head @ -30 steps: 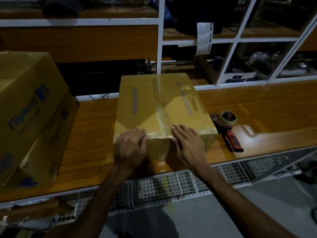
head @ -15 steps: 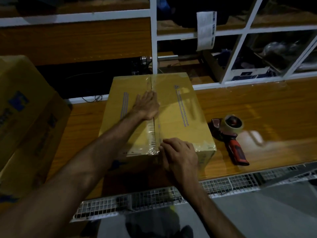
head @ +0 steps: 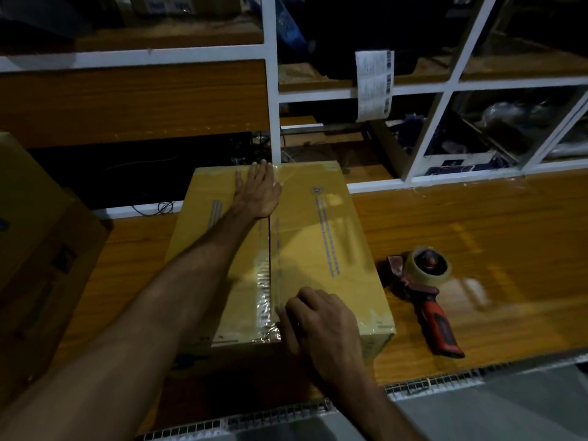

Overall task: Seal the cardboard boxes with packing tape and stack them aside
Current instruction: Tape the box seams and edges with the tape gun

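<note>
A closed yellow cardboard box sits on the wooden bench, with clear tape running along its centre seam. My left hand lies flat, fingers spread, on the tape at the box's far edge. At the near edge my right hand presses down with bent fingers on the tape end. Neither hand holds anything. To the right of the box, a tape dispenser with a red and black handle lies on the bench.
Two stacked cardboard boxes stand at the left edge of the wooden bench. White-framed shelving with dark clutter rises behind. A paper label strip hangs from a shelf. Wire mesh runs along the bench's front edge.
My left hand has slid along the taped seam from the box's near edge to its far edge. My right hand has stayed at the near edge, its fingers now bent.
</note>
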